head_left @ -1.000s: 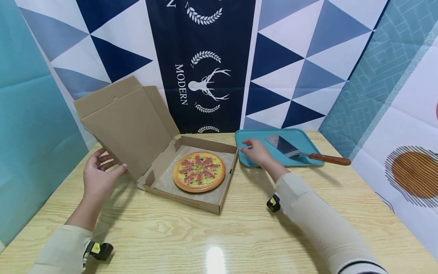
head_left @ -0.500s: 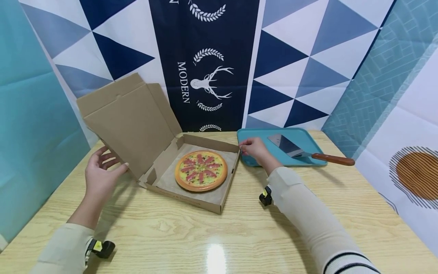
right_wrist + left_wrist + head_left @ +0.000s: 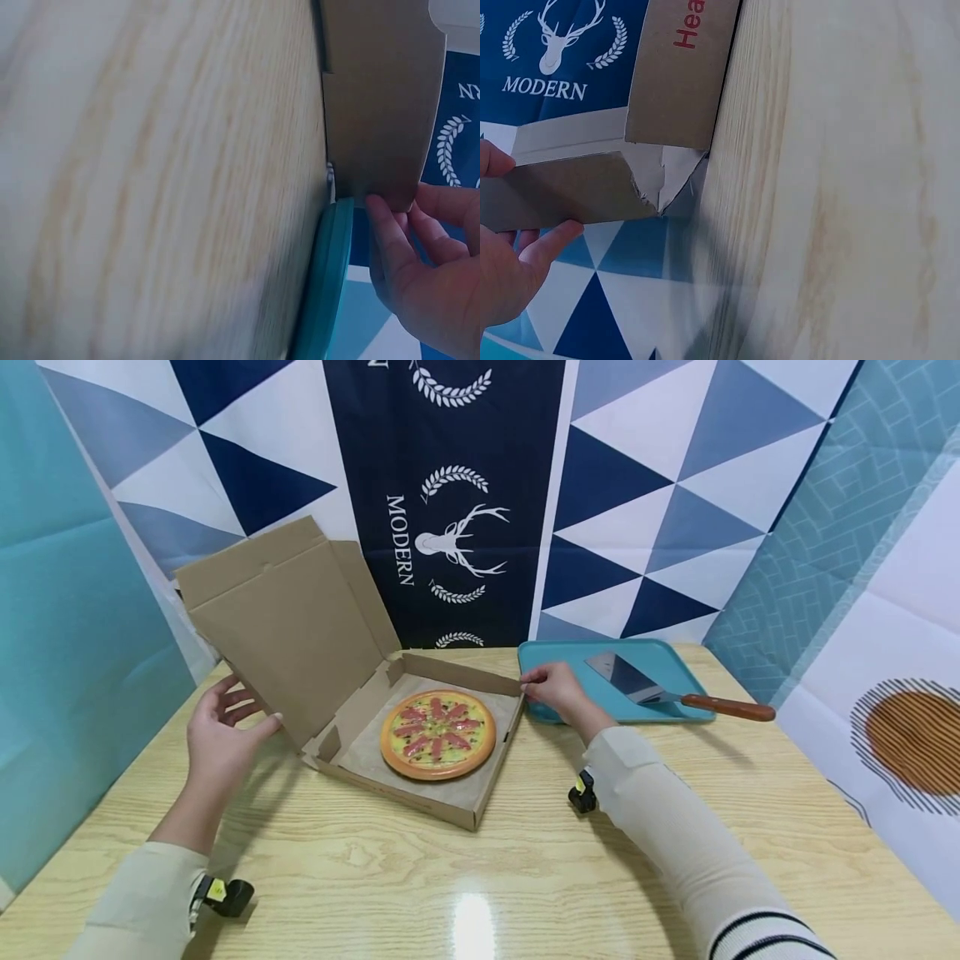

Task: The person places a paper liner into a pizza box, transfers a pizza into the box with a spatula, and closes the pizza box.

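A cardboard pizza box (image 3: 457, 811) stands open on the wooden table, its lid (image 3: 288, 635) leaning back to the left. Inside, on brown paper, lies a round pizza (image 3: 438, 735) with reddish strips on top. My left hand (image 3: 217, 743) holds the lid's left edge; in the left wrist view its thumb and a finger lie on opposite sides of the cardboard lid (image 3: 570, 191). With thumb and fingers, my right hand (image 3: 558, 687) pinches the box's far right corner. The right wrist view shows the fingertips (image 3: 379, 206) against the box's side wall (image 3: 379, 97).
Right behind my right hand, a teal tray (image 3: 678, 672) sits close to the box corner. Across it rests a pizza server (image 3: 633, 681), its wooden handle (image 3: 727, 707) jutting past the tray's right rim. A patterned cloth backdrop (image 3: 450, 443) rises behind the table.
My right hand has come from over the tray's left end to the box's far right corner and taken hold. The box has turned slightly, its front corner shifting left, and the lid has tipped up a little.
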Available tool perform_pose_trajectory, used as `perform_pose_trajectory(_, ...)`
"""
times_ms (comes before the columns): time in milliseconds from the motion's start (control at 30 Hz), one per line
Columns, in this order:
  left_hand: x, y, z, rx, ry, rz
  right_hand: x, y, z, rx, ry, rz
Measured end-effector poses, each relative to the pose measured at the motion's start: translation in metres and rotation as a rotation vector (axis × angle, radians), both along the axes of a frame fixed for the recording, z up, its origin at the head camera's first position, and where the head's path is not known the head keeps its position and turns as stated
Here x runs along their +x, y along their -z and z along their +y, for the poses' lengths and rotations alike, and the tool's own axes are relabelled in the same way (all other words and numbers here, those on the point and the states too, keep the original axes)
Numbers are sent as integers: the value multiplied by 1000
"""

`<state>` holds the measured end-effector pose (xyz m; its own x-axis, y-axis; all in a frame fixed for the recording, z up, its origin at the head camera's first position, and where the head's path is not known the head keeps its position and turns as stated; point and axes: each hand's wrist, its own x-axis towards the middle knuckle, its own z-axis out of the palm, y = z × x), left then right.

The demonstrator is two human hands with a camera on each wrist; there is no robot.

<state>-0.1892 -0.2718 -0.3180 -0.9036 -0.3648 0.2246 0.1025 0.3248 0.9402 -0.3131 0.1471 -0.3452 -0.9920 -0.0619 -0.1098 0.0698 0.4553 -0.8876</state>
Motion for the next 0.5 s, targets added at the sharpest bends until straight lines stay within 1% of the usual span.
perform_pose_trajectory(133,-2,-4,0,-35,11,-27,1,1,-1,5,-3,-6)
perform_pose_trajectory(367,-6,-5,-3,-36,48,-14,9,-1,-2,53,-14,-21)
perform_pose_trajectory(500,-8,-7,-6,-12,90,-7,14,-3,-2,37,-24,-27)
